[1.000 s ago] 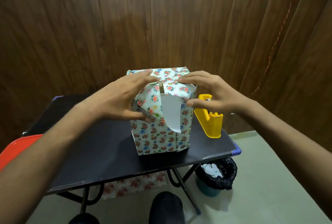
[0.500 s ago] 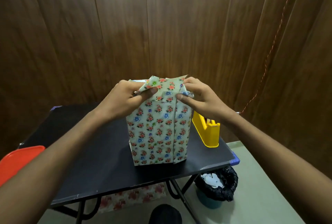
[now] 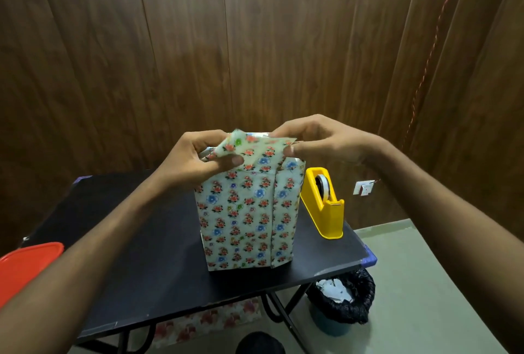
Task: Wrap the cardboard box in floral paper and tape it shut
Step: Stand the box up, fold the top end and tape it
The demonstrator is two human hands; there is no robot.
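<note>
Floral-papered box (image 3: 246,217) stands upright on the black folding table (image 3: 147,268), just beside a yellow tape dispenser (image 3: 323,206) on its right. Both hands are clamped on the top flap (image 3: 255,146): the left hand (image 3: 195,160) pinches its left corner, the right hand (image 3: 320,140) its right.

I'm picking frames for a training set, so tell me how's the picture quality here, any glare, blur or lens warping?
Head view: wide-angle warping bows the wall panels outward and stretches both forearms; soft overhead light leaves a dull sheen on the wall, no harsh glare; slightly soft overall, though the floral paper, left hand, right hand and yellow tape dispenser read clearly; table is dark.
</note>
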